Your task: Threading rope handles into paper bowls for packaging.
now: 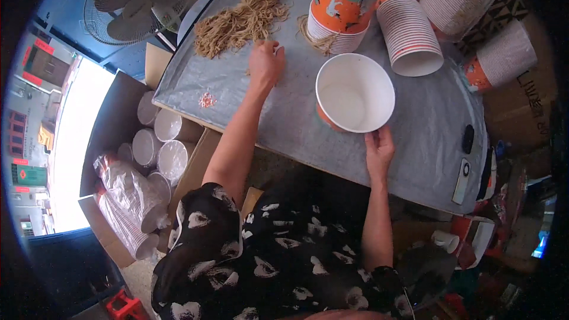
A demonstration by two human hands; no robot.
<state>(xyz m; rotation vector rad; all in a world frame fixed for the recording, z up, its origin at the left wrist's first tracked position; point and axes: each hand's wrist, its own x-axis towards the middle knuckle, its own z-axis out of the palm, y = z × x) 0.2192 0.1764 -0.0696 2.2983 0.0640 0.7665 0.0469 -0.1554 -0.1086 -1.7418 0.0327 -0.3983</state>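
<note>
My right hand [380, 147] grips the near side of a paper bucket [355, 92], white inside with an orange printed outer wall. The bucket is tilted toward me, its inside bare. At the near edge of a loose heap of tan cords [242, 18], my left hand [267, 65] has its fingers curled together. What they pinch, if anything, is hidden. Beyond the bucket stands an upside-down stack of orange and green paper buckets [345, 0], with a few cords [320, 43] lying against it.
More nested buckets [409, 32] lie on the grey-covered table [284, 124] at the right. Left of the table, a cardboard box [198, 157] holds several wrapped bucket stacks [133, 192]. A fan [133, 9] stands at the far left. A dark phone-like object [468, 139] sits near the right edge.
</note>
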